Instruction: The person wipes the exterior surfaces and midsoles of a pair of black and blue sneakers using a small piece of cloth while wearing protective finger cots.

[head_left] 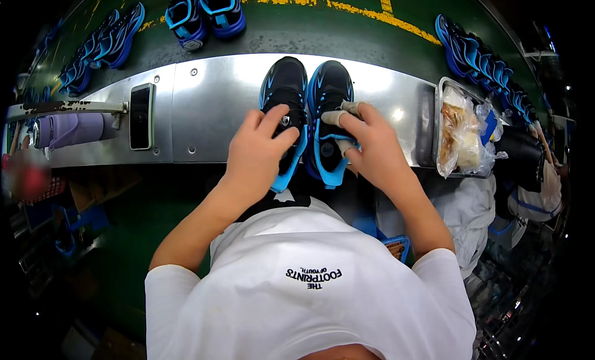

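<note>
A pair of black running shoes with bright blue trim stands side by side on the metal bench, toes pointing away from me. My left hand (255,150) is on the left shoe (286,81), its fingers and thumb bent around the lace area near the opening. Close to those fingertips is a small round shiny piece (285,120). On the right shoe (331,81), my right hand (375,143) grips near the laces and opening, with pale finger cots on its thumb and fingers. What lies under the fingertips is partly hidden.
On the metal bench (214,106) lie a dark phone (141,117) and a purple flask (71,130) at left. A metal tray (441,130) holding plastic-wrapped things sits at right. Beyond are more shoes: a pair (207,16), a left row (111,44) and a right row (477,59).
</note>
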Demonstrator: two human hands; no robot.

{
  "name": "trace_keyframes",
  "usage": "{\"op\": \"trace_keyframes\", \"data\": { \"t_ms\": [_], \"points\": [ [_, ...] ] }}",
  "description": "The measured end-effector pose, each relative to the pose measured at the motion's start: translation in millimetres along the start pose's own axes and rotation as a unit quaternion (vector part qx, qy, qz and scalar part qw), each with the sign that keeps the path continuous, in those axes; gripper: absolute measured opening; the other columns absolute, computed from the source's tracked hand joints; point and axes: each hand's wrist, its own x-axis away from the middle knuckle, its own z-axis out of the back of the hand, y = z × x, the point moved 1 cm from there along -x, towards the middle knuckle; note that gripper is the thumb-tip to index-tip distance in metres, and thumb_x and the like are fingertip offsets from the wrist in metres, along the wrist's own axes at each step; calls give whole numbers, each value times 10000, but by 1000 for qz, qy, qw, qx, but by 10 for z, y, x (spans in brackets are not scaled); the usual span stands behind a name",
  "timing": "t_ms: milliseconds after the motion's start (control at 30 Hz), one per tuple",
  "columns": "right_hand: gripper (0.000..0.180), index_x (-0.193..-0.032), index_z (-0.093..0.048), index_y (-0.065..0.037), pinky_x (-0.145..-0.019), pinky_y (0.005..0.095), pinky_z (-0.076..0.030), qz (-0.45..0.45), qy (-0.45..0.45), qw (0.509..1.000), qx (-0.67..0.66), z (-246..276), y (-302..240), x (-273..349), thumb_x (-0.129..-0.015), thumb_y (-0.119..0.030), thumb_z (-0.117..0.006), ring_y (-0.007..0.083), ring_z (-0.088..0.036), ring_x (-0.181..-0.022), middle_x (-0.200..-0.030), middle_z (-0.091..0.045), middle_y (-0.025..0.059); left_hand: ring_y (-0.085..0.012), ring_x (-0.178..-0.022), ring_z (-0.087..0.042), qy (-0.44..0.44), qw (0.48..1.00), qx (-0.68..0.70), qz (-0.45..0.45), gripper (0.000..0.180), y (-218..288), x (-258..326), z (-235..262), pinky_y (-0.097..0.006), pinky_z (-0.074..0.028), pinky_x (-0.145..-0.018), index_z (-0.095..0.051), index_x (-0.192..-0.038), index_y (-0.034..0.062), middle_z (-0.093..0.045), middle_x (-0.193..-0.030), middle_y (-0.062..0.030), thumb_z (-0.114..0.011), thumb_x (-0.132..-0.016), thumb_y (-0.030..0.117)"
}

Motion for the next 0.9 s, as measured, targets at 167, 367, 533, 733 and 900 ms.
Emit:
{"op": "trace_keyframes", "data": {
  "t_ms": [167, 367, 533, 733, 900],
  "points": [
    [438, -1143, -601, -55, -813, 403, -544, 98, 63, 979, 167, -291, -106, 185, -713, 7, -658, 410, -562, -1044, -1172, -513, 228, -313, -949, -563, 1, 993, -109, -50, 316, 153, 11, -200, -362, -540, -732, -644, -992, 35, -563, -1252, -183, -651, -676, 15],
    [477, -1276, -508, 28, -946, 442, -497, 85, 112, 975, 172, -485, -110, 205, -823, -32, -644, 505, -471, -1199, -1295, -421, 327, -411, -1075, -538, -12, 998, 43, 46, 485, 242, 177, -319, -433, -522, -847, -561, -1192, -24, -326, -1472, -256, -643, -715, -5],
    [611, -1402, -446, -41, -1010, 452, -442, 53, 97, 993, 32, -387, -113, 266, -848, -132, -687, 516, -440, -1234, -1410, -316, 367, -480, -1134, -521, -43, 992, 92, 76, 718, 316, 79, -105, -483, -469, -937, -364, -1427, 4, -211, -1523, -297, -622, -758, 16],
    [332, -1214, -615, -91, -944, 431, -476, 18, 19, 997, 77, -60, -138, 167, -896, -182, -633, 392, -570, -1092, -1275, -549, 238, -355, -987, -543, -37, 996, -81, 29, 468, 72, -139, -2, -446, -460, -850, -569, -1217, 48, -596, -1182, -147, -617, -754, 2],
    [224, -1081, -688, -97, -813, 407, -491, 67, 6, 998, -16, 37, 104, 39, -863, -130, -651, 328, -560, -862, -982, -642, 110, -304, -949, -550, 56, 997, 30, 48, 290, 74, -113, -243, -409, -468, -805, -665, -986, 51, -568, -990, -102, -644, -716, -52]
  ]
}}
